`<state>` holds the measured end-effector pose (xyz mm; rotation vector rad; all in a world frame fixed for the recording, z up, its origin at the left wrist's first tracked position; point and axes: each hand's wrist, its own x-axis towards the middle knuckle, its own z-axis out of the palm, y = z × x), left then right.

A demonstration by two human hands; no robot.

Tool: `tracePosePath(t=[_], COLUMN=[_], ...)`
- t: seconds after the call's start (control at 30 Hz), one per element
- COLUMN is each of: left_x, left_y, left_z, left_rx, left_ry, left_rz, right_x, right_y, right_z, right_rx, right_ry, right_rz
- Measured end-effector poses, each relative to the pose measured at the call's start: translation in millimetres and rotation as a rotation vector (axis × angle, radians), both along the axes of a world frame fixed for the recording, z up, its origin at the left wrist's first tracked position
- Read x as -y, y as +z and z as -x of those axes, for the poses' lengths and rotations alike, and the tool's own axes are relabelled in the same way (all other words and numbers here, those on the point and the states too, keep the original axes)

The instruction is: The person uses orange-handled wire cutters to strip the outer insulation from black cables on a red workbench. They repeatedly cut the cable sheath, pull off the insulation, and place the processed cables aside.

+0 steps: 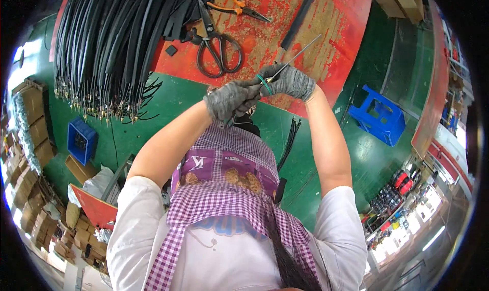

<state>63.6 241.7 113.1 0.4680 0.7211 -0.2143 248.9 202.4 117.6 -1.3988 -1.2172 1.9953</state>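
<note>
From the head camera I see both my hands in grey knit gloves, raised together in front of my chest, over the near edge of the red worktop (351,16).

My left hand (229,100) is clenched around the end of a black cable (248,122), which hangs down from this hand toward my checked apron (224,199). My right hand (291,81) touches the left one and is closed on a thin metal rod tool (300,54); its shaft points up and away from this hand, to the right. Between the two hands there is a small green band (264,84); I cannot tell if it is a tie or a ring.

I judge the cable to be light and bendable, with a smooth cover that can slip in the glove, so the best hold is close to its end, where the left hand is. The rod looks stiff and thin.

Beyond my hands lie black scissors (218,49), and farther away orange-handled pliers (235,5). To the far left of my left hand a big bundle of black cables (107,41) hangs over the worktop edge.
</note>
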Motion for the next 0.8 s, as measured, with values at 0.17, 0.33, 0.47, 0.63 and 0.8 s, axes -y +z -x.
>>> tracePosePath(t=[0.17, 0.33, 0.47, 0.63, 0.8], left_x=[-2, 11, 22, 32, 56], left_y=[-1, -2, 19, 62, 73], left_z=[-25, -35, -35, -35, -35], left_rx=[-0.036, 0.140, 0.192, 0.166, 0.270], left_ry=[-0.078, -0.100, -0.167, -0.330, -0.416], left_rz=[-0.152, -0.426, -0.509, -0.669, -0.811], right_x=[22, 48, 68, 95, 132], right_y=[1, 20, 52, 72, 95], right_z=[-19, -17, -12, 0, 6], right_rx=[-0.056, -0.038, 0.073, 0.338, 0.394], right_ry=[-0.251, -0.402, -0.424, -0.452, -0.540], right_rz=[-0.013, -0.092, -0.091, -0.274, -0.162])
